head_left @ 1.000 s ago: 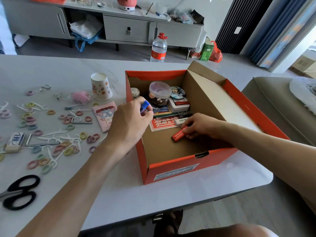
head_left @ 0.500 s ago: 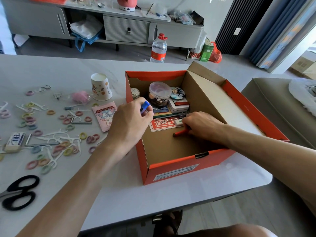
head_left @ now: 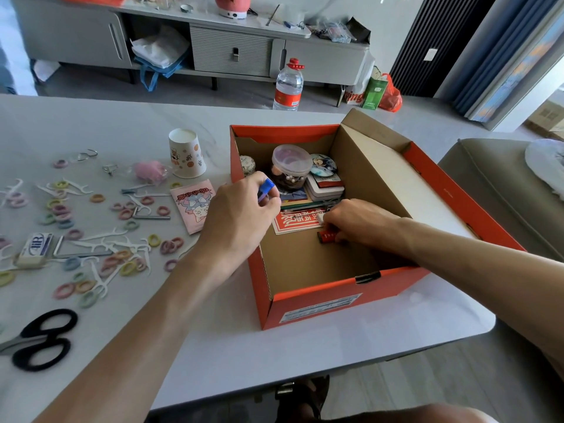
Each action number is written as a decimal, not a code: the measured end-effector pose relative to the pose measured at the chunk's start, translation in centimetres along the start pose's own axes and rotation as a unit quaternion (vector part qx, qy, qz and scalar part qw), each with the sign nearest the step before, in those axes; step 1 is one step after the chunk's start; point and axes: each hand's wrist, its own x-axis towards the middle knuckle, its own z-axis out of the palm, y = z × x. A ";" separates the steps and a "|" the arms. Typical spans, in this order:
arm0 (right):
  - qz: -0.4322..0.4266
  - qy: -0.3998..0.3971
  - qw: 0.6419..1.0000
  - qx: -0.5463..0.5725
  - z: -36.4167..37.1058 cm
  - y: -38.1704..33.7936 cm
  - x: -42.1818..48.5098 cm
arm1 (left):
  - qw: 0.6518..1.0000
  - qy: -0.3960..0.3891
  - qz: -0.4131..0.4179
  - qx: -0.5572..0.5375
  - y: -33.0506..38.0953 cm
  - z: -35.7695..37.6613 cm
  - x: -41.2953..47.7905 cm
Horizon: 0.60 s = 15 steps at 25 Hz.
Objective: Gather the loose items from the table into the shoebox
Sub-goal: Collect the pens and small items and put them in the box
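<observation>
Where the right hand (head_left: 357, 222) reaches down into the shoebox (head_left: 335, 293), I see its fingers curled onto a small red bar (head_left: 327, 237) that lies on the cardboard floor, grasping one end of it. Just beyond those fingers lies a red printed card (head_left: 293, 222), and further back a stack of tins (head_left: 325, 187) and a clear lidded jar (head_left: 290, 166) stand near the far wall. The left hand (head_left: 241, 215) hovers over the box's left wall, its fingers clenched round a blue-capped item (head_left: 266, 188) whose cap sticks out past the knuckles; what the rest of it is I cannot tell. To the left of that hand, on the table (head_left: 274, 361), lie a pink cartoon packet (head_left: 195, 206) and, beyond it, a paper cup (head_left: 186, 154). Further out is a scatter of pastel hair ties (head_left: 128, 268) mixed with white floss picks (head_left: 100, 239). An eraser (head_left: 35, 248) lies at the outer edge of that scatter, and black-handled scissors (head_left: 42, 340) lie nearest me.
</observation>
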 end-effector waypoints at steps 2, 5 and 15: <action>0.019 0.023 1.000 -0.005 0.1 0.3 0.1 | 1.000 -0.001 -0.002 0.000 -0.1 0.0 0.0; 0.019 0.036 0.999 -0.030 0.4 0.3 0.2 | 1.000 -0.004 -0.003 -0.003 -0.1 0.0 0.0; 0.074 0.045 0.996 -0.037 0.7 0.7 0.0 | 1.000 0.020 0.024 0.000 0.1 -0.7 0.0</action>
